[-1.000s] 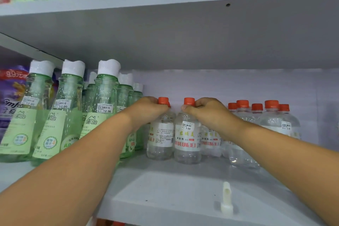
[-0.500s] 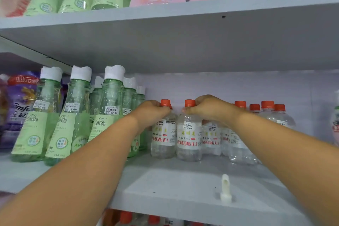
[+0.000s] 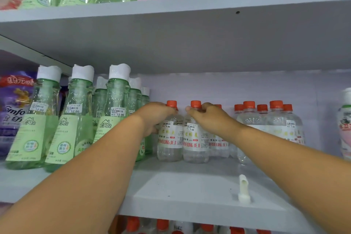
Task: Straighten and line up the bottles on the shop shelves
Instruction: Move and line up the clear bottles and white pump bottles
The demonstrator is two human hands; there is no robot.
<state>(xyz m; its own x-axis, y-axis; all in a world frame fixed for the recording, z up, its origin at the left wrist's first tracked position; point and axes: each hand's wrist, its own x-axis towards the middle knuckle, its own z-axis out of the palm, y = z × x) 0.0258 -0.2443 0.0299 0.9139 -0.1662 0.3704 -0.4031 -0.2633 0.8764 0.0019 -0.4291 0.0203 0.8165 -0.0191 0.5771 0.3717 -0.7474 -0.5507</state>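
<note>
Nearest the front edge of the grey shop shelf (image 3: pixel 180 192), right of its middle, a small white plastic peg (image 3: pixel 243 189) stands upright. Both bare forearms reach over that edge toward the back. The left hand (image 3: pixel 154 118) curls around the neck and shoulder of a clear plastic bottle with an orange cap and white label (image 3: pixel 169 135). The right hand (image 3: pixel 206 118) grips the neck of the matching clear orange-capped bottle (image 3: pixel 194 138) touching it on the right; both stand upright, mid-shelf. Further right, a cluster of the same orange-capped bottles (image 3: pixel 269 119) stands near the back wall. On the shelf's left side, tall green bottles with white caps (image 3: pixel 79 118) stand in rows.
</note>
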